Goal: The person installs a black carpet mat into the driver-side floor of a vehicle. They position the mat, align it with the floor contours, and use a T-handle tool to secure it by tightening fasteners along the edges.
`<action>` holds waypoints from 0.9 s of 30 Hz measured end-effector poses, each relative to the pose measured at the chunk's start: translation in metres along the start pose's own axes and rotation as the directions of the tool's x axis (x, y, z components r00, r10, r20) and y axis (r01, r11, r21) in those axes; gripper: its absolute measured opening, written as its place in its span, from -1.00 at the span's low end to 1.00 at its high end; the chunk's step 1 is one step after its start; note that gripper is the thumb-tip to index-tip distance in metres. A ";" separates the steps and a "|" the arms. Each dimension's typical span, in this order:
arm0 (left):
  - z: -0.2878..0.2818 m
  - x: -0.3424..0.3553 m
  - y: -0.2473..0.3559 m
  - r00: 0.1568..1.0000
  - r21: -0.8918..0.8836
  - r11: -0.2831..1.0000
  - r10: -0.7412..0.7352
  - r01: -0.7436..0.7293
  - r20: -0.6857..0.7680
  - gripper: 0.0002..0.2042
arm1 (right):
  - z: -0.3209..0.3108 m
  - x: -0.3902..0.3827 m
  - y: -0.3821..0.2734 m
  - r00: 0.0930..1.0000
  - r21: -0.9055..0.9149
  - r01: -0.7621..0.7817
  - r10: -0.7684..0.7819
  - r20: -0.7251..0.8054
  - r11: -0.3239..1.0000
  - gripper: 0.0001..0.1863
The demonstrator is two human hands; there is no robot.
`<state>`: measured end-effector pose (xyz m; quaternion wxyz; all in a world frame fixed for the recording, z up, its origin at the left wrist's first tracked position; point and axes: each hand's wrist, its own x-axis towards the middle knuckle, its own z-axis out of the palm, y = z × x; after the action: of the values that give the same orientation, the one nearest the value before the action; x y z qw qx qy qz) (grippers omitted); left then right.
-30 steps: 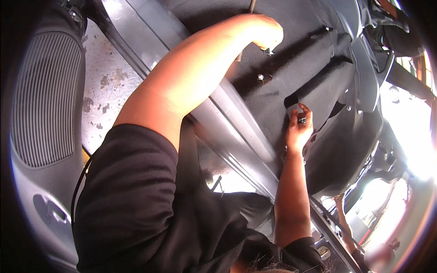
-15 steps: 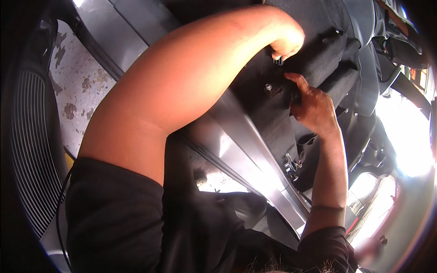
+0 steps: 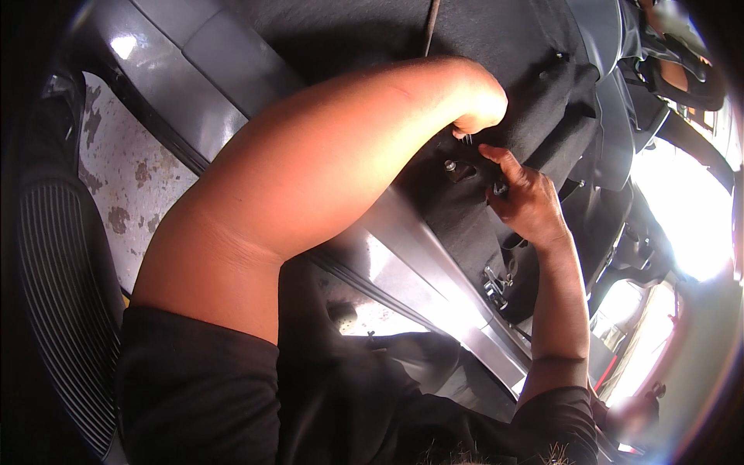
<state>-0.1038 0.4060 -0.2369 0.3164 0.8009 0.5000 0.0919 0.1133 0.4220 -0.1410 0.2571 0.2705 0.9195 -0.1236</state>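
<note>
My left arm bends across the car's silver door sill [image 3: 418,248] to the black floor carpet [image 3: 535,128]. There my left hand [image 3: 482,108] curls downward, its fingertips closed on a small dark piece with metal-looking prongs [image 3: 465,139]; most of it is hidden by the hand. Just right of it, my right hand [image 3: 533,205] stretches its index finger toward the left fingertips. Between its thumb and bent fingers sits a small dark piece [image 3: 500,188], too hidden to name. A metal stud [image 3: 450,166] sticks up from an opening in the carpet, below the left fingertips.
A metal bracket [image 3: 494,287] stands on the carpet near the sill. A thin brown rod [image 3: 432,27] rises behind my left forearm. Grey seat trim [image 3: 616,101] lies to the right. Past the sill at left are a worn painted floor [image 3: 124,186] and a ribbed black panel [image 3: 58,287].
The view has shifted, so both hands sit lower in the picture. The rod has come into sight at the top. Both hands keep nearly the same pose beside each other.
</note>
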 end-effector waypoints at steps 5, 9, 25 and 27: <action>-0.003 0.002 -0.009 0.990 0.004 0.999 -0.050 0.051 -0.133 -0.79 | -0.017 0.004 -0.007 0.995 -0.016 -0.037 0.039 0.093 0.999 -0.19; -0.016 -0.003 -0.017 0.930 -0.029 0.983 -0.179 0.179 -0.321 -0.84 | -0.034 0.025 -0.011 0.965 -0.190 0.009 0.041 0.259 0.982 -0.16; -0.019 -0.010 -0.020 0.988 -0.152 0.986 -0.087 0.068 -0.128 -0.81 | -0.041 0.053 -0.011 0.895 -0.133 0.130 -0.058 0.443 0.983 -0.12; -0.014 -0.007 -0.020 0.997 -0.188 0.982 -0.026 0.012 -0.072 -0.78 | -0.041 0.046 -0.016 0.904 -0.079 0.087 -0.046 0.424 0.993 -0.07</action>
<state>-0.1283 0.4122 -0.2367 0.3726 0.7586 0.5083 0.1652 0.0543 0.4439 -0.1307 0.4580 0.1932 0.8557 -0.1434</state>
